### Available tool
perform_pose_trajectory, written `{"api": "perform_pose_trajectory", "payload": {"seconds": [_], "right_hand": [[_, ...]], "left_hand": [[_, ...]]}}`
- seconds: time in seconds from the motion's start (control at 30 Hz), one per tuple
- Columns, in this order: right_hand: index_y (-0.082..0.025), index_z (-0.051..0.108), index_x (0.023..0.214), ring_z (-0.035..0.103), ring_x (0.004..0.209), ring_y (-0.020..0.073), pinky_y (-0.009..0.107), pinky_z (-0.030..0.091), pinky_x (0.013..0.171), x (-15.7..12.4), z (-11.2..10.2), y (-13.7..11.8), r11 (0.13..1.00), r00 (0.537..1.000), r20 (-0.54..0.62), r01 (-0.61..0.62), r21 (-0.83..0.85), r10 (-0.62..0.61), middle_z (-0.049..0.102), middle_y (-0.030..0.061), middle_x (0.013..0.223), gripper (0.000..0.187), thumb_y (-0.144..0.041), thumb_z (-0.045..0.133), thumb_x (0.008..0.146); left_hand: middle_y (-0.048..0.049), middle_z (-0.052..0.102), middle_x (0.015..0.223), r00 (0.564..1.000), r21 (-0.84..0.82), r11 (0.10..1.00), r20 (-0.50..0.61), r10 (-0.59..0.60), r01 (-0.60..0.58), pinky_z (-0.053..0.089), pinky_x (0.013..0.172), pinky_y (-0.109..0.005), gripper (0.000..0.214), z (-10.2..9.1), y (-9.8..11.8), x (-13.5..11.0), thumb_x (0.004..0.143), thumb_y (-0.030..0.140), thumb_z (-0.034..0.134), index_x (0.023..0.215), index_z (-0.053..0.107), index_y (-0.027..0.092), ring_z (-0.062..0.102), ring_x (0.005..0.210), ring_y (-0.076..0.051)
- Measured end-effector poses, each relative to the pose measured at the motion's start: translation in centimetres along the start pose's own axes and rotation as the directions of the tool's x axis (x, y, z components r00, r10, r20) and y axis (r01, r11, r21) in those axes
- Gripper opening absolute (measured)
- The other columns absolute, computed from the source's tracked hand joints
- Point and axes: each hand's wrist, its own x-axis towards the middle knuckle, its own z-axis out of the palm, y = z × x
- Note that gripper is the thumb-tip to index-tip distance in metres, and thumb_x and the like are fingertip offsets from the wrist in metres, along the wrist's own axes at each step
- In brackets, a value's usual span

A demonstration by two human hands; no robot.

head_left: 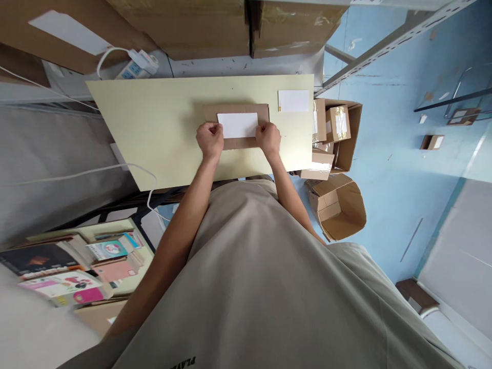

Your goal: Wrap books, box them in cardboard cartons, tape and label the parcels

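A flat brown cardboard box (240, 144) lies on the pale yellow tabletop (161, 128) in front of me. Over its top is a white label (237, 126), held at both ends. My left hand (210, 139) pinches the label's left edge with curled fingers. At the opposite edge, my right hand (268, 137) is closed on the label in the same way. Both hands rest at the box's ends, and the fingertips are partly hidden. To the right on the tabletop lies a white card or stack of labels (294, 101).
Large taped cartons (207, 31) stand along the back. A power strip (134, 69) with a white cable sits at back left. On the right are a carton of small parcels (351, 138) and an open carton (342, 210). Books (111, 249) lie on a lower left surface.
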Motion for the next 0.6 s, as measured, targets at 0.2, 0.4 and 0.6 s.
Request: {"api": "perform_pose_trajectory", "payload": {"seconds": [0.2,0.4,0.6], "right_hand": [[-0.021,0.071,0.096,0.079,0.115,0.0367,0.053,0.063,0.109,0.2,0.7,0.3,1.000,0.999,-0.034,0.008,0.012,-0.008,0.081,0.0166,0.106,0.025,-0.020,0.054,0.114],[-0.021,0.071,0.107,0.078,0.118,0.0367,0.059,0.064,0.112,0.6,2.1,1.3,0.998,0.995,-0.091,0.041,0.052,-0.037,0.079,0.0154,0.105,0.025,-0.029,0.050,0.118],[-0.023,0.068,0.115,0.076,0.119,0.0326,0.056,0.062,0.114,-0.2,2.1,2.2,0.995,0.985,-0.149,0.096,0.023,-0.092,0.080,0.0151,0.117,0.023,-0.035,0.049,0.121]], "left_hand": [[-0.0041,0.071,0.087,1.000,-0.017,1.000,0.013,0.004,-0.004,0.060,0.094,-0.034,0.013,0.0,0.1,-0.2,0.100,0.032,0.071,0.092,0.074,0.021,0.072,0.092,-0.023],[-0.0065,0.074,0.089,1.000,-0.030,1.000,0.005,-0.008,0.008,0.060,0.099,-0.037,0.015,0.0,0.7,-0.5,0.100,0.036,0.071,0.091,0.072,0.023,0.073,0.098,-0.025],[-0.0065,0.075,0.091,1.000,-0.031,0.999,0.009,-0.011,0.011,0.059,0.104,-0.038,0.010,-0.1,1.0,-0.9,0.100,0.029,0.070,0.092,0.071,0.024,0.073,0.098,-0.025]]}}
